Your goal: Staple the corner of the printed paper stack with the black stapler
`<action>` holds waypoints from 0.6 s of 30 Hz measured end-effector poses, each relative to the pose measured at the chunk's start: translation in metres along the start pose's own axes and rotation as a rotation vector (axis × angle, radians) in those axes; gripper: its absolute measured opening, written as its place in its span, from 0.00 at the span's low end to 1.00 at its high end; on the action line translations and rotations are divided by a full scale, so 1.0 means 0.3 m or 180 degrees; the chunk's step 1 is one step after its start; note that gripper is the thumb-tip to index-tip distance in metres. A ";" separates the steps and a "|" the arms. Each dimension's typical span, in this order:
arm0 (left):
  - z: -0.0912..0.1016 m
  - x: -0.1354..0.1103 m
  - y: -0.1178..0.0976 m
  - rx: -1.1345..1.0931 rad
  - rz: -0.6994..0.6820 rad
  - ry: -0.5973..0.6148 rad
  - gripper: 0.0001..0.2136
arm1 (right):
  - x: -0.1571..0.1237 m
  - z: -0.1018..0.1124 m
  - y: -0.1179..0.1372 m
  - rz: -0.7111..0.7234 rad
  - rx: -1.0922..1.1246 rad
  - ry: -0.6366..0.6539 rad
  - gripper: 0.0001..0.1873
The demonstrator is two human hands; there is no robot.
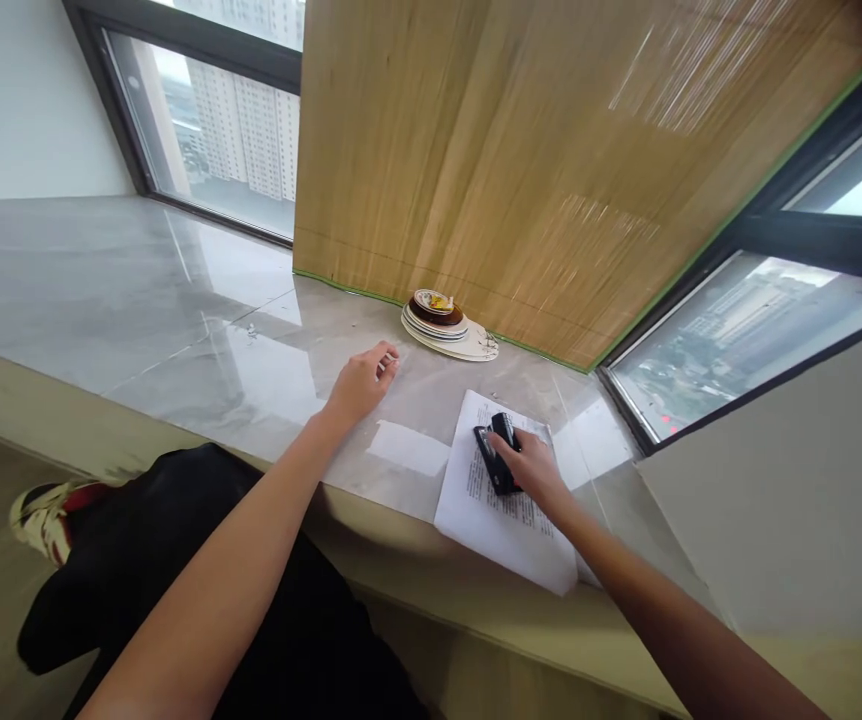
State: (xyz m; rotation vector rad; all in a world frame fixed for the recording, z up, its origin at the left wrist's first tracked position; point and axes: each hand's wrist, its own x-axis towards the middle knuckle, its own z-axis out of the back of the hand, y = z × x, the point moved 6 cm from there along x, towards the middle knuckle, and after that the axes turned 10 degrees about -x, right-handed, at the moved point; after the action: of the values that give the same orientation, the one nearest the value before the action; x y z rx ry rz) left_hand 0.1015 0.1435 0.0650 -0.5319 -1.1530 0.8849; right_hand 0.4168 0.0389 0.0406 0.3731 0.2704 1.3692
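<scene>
My right hand (532,465) grips a black stapler (497,462), which rests over a stack of printed white paper (491,530). The two long parts of the stapler look spread apart, with a metallic strip showing on one; my fingers cover part of it. The paper lies on the grey tiled windowsill, its near edge by the sill's front. My left hand (360,385) is on or just above the sill, left of the paper, with loosely curled fingers, a gap beside the thumb and no object visible in it.
A stack of plates (438,330) stands at the back, below a wooden-slat blind (431,150). Windows (228,130) flank the blind on both sides. The glossy windowsill (138,320) ends in a front edge above my dark-clothed legs (311,640). A shoe (45,525) shows at the left.
</scene>
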 end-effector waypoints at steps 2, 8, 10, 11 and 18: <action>-0.004 -0.002 0.005 -0.0028 -0.0006 0.0047 0.07 | 0.030 0.013 -0.054 -0.0166 0.0408 0.0308 0.37; 0.033 0.000 0.020 -0.0175 0.0096 -0.0178 0.10 | 0.181 0.052 -0.077 0.0765 -0.0498 -0.0628 0.39; 0.047 0.002 0.017 -0.0245 0.0106 -0.0304 0.10 | 0.236 -0.028 -0.062 0.1142 -0.0955 -0.0413 0.39; 0.051 0.002 0.014 -0.0282 0.0108 -0.0343 0.09 | 0.263 -0.077 -0.056 0.1198 -0.1102 -0.0181 0.39; 0.090 0.014 -0.002 -0.0474 0.0050 -0.0625 0.08 | 0.375 -0.287 0.253 0.1505 -0.1201 0.0313 0.37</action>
State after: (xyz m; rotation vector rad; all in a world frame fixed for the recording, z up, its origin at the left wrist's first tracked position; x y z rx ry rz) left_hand 0.0772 0.1445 0.0771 -0.5853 -1.4029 0.8836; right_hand 0.3349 0.1702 -0.0034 0.0510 -0.0043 1.8659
